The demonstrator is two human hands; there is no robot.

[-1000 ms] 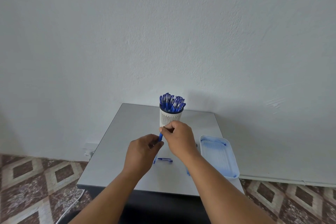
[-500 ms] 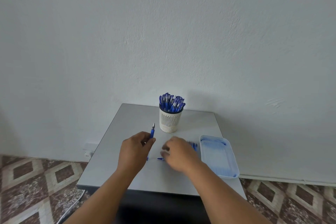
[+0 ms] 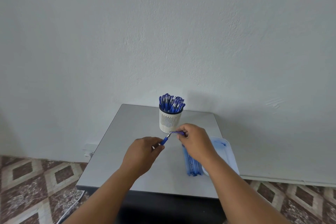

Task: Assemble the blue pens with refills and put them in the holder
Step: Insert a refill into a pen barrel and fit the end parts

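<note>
Left hand [image 3: 143, 148] pinches pen [image 3: 165, 140] by rubber grip; right hand [image 3: 194, 139] pinches cap [image 3: 179, 133]. Light, slippery plastic, fragile tip.

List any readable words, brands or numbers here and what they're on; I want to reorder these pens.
None can be read.
Pens in the holder: any barrel print is too small and blurred.
Pen in the left hand: no legible mark.
Tray: blue smudges only, no text.
</note>
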